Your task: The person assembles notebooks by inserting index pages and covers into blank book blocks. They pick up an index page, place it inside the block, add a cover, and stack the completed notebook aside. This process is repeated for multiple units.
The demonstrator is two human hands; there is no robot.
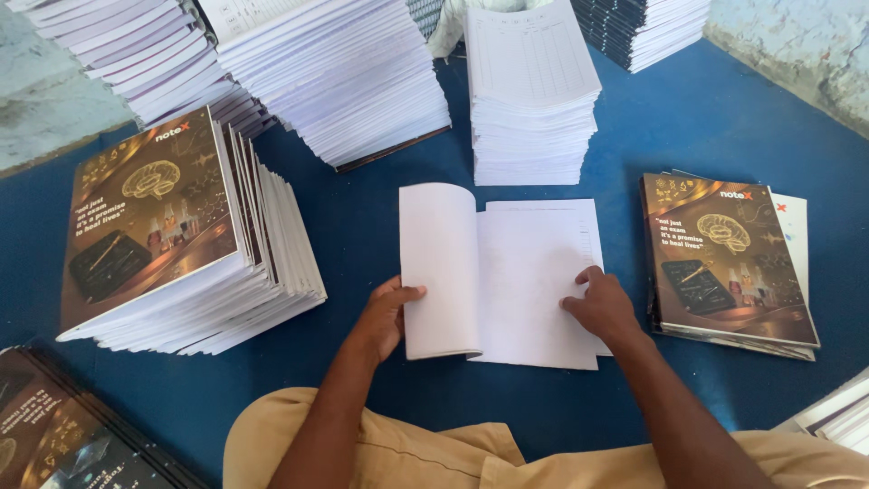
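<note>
Both hands (385, 317) (602, 303) forward, fingers curled (arms bare, angled inward).

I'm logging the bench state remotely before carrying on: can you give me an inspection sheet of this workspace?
Surface: blue tabletop, mostly covered by stacks.
Job's things: open white booklet lying in front of the person, its left leaf raised and curled.
Clutter: leaning pile of dark-covered notebooks on the left; short pile of the same notebooks on the right; tall stack of white printed sheets behind the booklet; more white stacks at the back.
Grippers: left hand grips the raised leaf's edge; right hand presses fingertips on the right page.
Cables: nothing seen.
Surroundings: pale rough wall at upper right.
</note>
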